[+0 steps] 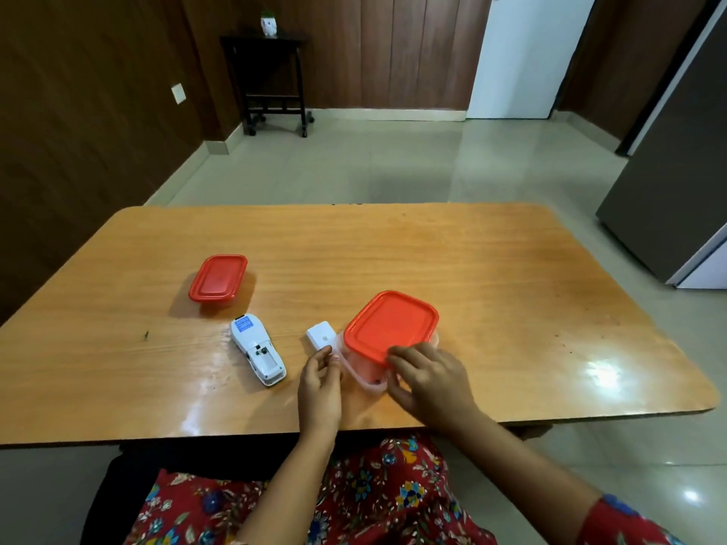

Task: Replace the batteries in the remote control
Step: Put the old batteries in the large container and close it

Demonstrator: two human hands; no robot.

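Note:
A white remote control [257, 349] lies face down on the wooden table [491, 300], its battery compartment uncovered. Its white battery cover [321, 335] lies to the right of it. Beside that stands a clear plastic box [366, 377] with an orange lid [390, 326] that sits tilted, raised at the near edge. My right hand [430, 381] grips the lid's near edge, fingers on top and thumb beneath. My left hand [319, 387] holds the box's left near side with its fingertips. No batteries are visible.
A smaller box with an orange lid [218, 281] stands shut at the table's left, behind the remote. The table's near edge runs just in front of my lap. A grey cabinet [676, 182] stands to the right of the table.

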